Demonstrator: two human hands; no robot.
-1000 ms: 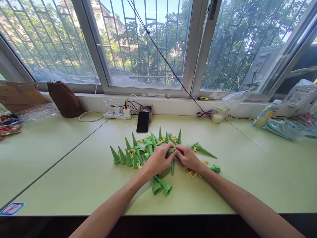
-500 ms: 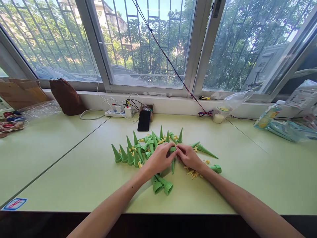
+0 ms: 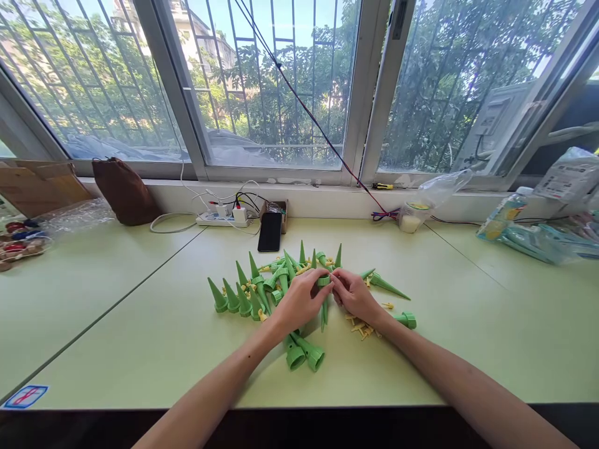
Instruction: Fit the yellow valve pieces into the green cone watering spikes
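The pale green worktop (image 3: 140,324) runs under a wide barred window (image 3: 262,81), and most of what lies on it sits in front of me. At the far edge, against the sill, a brown pouch (image 3: 124,190) stands to my left, a white power strip (image 3: 222,217) with tangled cables sits nearer the middle, and a black phone (image 3: 270,232) lies flat just beside it. Off to my right are some plastic packets (image 3: 538,234) and a small jar (image 3: 412,218).

In the middle lies a heap of green cone spikes (image 3: 262,280), several standing on their wide ends in a row at the left, others lying on their sides. Two more cones (image 3: 304,353) lie close to me, open ends toward me, below my left wrist. Small yellow pieces (image 3: 362,327) are scattered under my right wrist.

My left hand (image 3: 299,302) and my right hand (image 3: 355,296) meet above the heap, fingertips touching. Between them I hold one green spike (image 3: 324,299), its collar pinched by my left fingers and its point hanging down toward the worktop. My right hand is narrowed to a pinch at the collar; what it nips there is too small to tell.
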